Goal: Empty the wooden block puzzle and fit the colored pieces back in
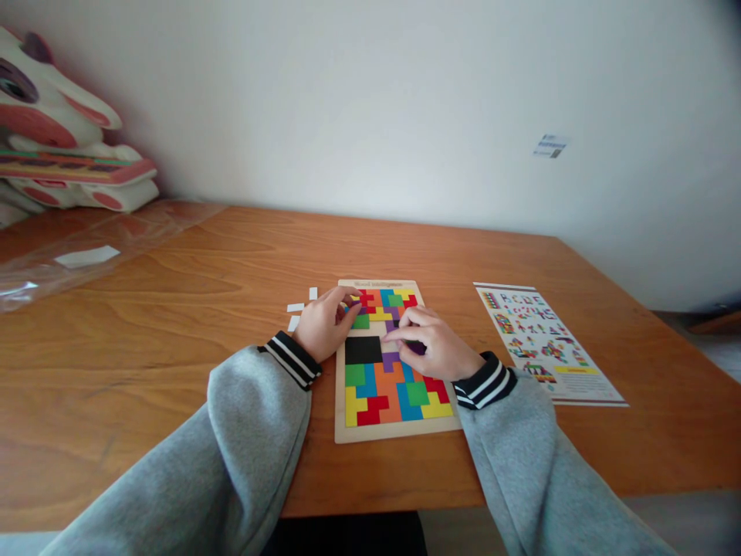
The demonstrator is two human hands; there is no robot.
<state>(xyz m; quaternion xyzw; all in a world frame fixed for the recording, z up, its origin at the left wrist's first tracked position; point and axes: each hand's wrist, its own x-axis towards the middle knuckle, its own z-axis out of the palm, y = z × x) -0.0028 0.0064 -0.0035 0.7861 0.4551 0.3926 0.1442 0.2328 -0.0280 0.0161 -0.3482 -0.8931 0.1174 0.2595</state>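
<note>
A wooden tetromino puzzle board [398,436] lies flat on the table, filled with colored blocks except for a bare black patch [363,350] at the left middle. A white strip shows just above that patch. My left hand [324,320] rests at the board's upper left edge, thumb and index tips apart over the blocks, holding nothing I can see. Over the right middle of the board is my right hand [434,344]. Its index finger is stretched out and touches the board beside the black patch; the other fingers are curled. Blocks beneath both hands are partly hidden.
Several small white pieces [295,307] lie left of the board. A printed pattern sheet [549,347] is to the right. Clear plastic wrapping [144,225] and a toy animal keyboard [69,166] occupy the far left. A white wall [359,116] stands behind the table.
</note>
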